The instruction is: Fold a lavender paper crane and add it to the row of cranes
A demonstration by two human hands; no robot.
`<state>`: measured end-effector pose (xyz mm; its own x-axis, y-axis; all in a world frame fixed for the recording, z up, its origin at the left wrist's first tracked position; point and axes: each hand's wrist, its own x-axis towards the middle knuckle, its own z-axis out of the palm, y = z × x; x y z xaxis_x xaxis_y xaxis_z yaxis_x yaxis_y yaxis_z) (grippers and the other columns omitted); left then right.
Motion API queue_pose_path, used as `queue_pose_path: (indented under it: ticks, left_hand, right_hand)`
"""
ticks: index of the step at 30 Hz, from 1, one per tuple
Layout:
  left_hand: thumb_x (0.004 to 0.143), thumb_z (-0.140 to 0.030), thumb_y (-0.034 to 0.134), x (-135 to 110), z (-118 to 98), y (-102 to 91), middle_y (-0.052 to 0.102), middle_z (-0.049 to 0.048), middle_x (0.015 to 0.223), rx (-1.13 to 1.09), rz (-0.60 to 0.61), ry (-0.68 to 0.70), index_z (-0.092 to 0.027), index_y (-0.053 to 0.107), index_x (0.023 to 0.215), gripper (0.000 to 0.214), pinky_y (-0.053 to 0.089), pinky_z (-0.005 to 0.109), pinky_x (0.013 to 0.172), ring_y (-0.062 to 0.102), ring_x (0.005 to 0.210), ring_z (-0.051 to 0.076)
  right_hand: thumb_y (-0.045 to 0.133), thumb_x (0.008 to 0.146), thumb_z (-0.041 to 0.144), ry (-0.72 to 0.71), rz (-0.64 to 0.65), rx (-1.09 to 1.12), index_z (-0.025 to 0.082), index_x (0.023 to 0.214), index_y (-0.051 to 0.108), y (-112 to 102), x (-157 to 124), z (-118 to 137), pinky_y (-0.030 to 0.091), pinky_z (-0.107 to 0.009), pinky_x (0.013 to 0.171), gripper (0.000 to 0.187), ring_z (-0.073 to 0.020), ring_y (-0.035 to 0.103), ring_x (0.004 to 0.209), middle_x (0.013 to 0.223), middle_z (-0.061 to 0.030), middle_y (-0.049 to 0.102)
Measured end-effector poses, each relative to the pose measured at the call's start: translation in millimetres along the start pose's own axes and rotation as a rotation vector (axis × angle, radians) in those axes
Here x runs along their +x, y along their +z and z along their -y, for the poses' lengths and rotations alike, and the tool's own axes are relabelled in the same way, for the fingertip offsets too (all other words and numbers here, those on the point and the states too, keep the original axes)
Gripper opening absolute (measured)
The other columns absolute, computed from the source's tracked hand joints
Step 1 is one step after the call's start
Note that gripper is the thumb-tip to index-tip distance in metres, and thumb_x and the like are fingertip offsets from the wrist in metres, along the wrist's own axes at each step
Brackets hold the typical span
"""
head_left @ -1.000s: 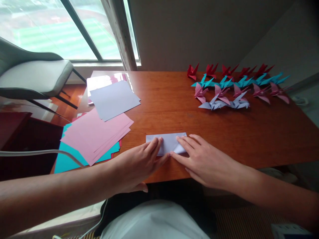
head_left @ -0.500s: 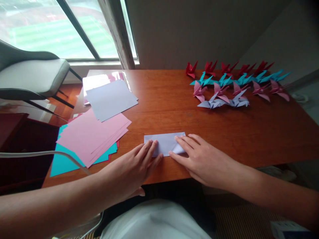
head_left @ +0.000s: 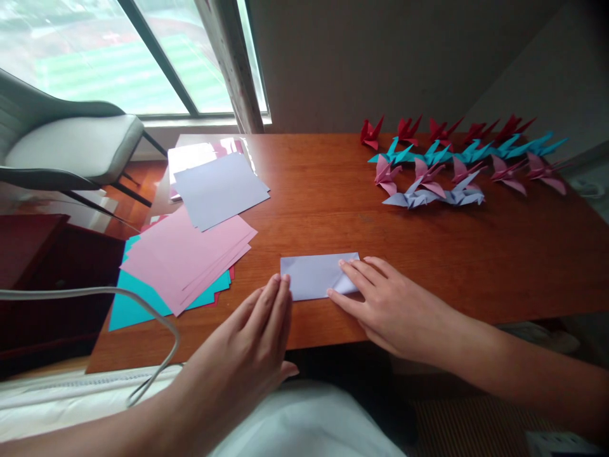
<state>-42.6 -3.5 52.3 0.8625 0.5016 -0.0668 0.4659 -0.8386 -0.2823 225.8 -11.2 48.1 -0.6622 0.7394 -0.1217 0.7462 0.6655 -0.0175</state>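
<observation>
A folded pale lavender paper (head_left: 311, 277), a long flat rectangle, lies on the wooden table (head_left: 314, 216) near its front edge. The fingers of my right hand (head_left: 385, 298) are spread and rest on the paper's right end, pressing it to the table. At the paper's left end is my left hand (head_left: 261, 330), its fingers stretched out side by side and the thumb apart. Those fingertips meet or nearly meet the left edge; whether they touch cannot be made out. Neither hand grasps anything.
Lavender sheets (head_left: 223, 190), pink sheets (head_left: 185, 254) and turquoise sheets (head_left: 143, 298) overlap at the left. Rows of folded paper cranes (head_left: 428, 155) in red, turquoise, pink and lavender stand back right. A white cable (head_left: 162, 317) loops by my left forearm. A chair (head_left: 71, 139) stands by the window.
My left hand has slid back and left off the paper, uncovering its left end. My right hand stays on the right end. The whole view has shifted slightly.
</observation>
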Motion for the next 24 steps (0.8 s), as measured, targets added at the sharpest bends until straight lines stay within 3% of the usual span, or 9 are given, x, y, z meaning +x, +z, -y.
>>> queue_pose_path:
  ticks: [3,7,13,20,24]
  left_hand:
    - [0.084,-0.073,0.055,22,-15,2.3,0.039,0.025,0.157,-0.135,0.005,0.01,-0.003,0.052,0.145,0.094,0.041,0.049,0.116,0.036,0.146,0.042]
    - [0.079,-0.077,0.058,37,-30,19.8,0.031,0.0308,0.158,-0.216,0.061,-0.038,0.0,0.041,0.151,0.107,0.039,0.056,0.115,0.032,0.146,0.048]
    - [0.078,-0.072,0.065,35,-32,26.0,0.024,0.0321,0.16,-0.252,0.109,-0.046,-0.001,0.035,0.154,0.109,0.036,0.06,0.116,0.028,0.147,0.049]
    - [0.078,-0.07,0.067,36,-34,26.1,0.024,0.0326,0.159,-0.247,0.114,-0.046,-0.002,0.035,0.154,0.107,0.037,0.063,0.115,0.028,0.146,0.05]
    - [0.079,-0.07,0.066,36,-34,23.3,0.024,0.0327,0.16,-0.266,0.119,-0.048,-0.001,0.035,0.154,0.106,0.035,0.063,0.116,0.027,0.146,0.051]
  right_hand:
    - [0.064,0.089,0.027,0.006,-0.017,-0.015,0.017,0.142,0.055,1,-1,2,0.036,-0.053,0.109,0.055,-0.0375,0.054,0.13,0.146,-0.0265,0.053]
    - [0.063,0.09,0.028,0.024,-0.027,-0.032,0.017,0.145,0.052,2,0,6,0.035,-0.053,0.111,0.057,-0.0367,0.054,0.131,0.146,-0.0257,0.053]
    - [0.055,0.096,0.03,0.096,-0.015,-0.122,0.017,0.138,0.06,8,-12,12,0.039,-0.055,0.109,0.045,-0.0391,0.052,0.135,0.145,-0.0247,0.056]
    - [0.053,0.089,0.017,0.218,-0.037,-0.28,0.001,0.141,0.055,30,-60,21,0.046,-0.062,0.103,0.054,-0.0435,0.053,0.133,0.143,-0.0307,0.055]
    - [0.048,0.088,0.009,0.324,-0.03,-0.265,0.0,0.132,0.062,23,-56,28,0.05,-0.059,0.1,0.047,-0.0415,0.056,0.129,0.14,-0.0282,0.058]
